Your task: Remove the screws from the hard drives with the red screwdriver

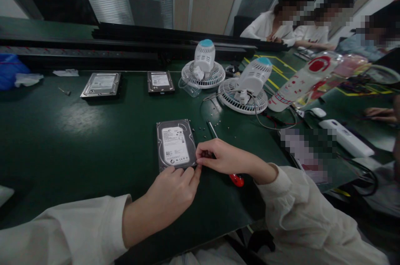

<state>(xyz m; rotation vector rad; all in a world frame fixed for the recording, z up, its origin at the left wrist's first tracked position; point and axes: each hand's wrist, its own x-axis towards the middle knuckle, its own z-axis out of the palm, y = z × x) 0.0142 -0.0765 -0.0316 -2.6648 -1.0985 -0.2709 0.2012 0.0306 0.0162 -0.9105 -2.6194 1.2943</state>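
A hard drive (175, 144) with a white label lies flat on the green table in front of me. My left hand (171, 192) is closed against its near edge, fingers curled on the front side and index fingertip at the near right corner. At that same corner my right hand (222, 156) is in a pinch; whatever sits between its fingertips is too small or hidden to name. Beneath the right hand runs a screwdriver, its metal shaft (213, 129) and red handle (236, 180) showing on either side. Several tiny screws (218, 123) are scattered beyond it.
Two more hard drives, a larger (101, 85) and a smaller (160, 82), lie farther back. Two white fans (203, 65) (246, 86) rest face down with cables. To the right are a decorated bottle (292, 90) and a white power bank-like object (346, 137). Other people sit beyond.
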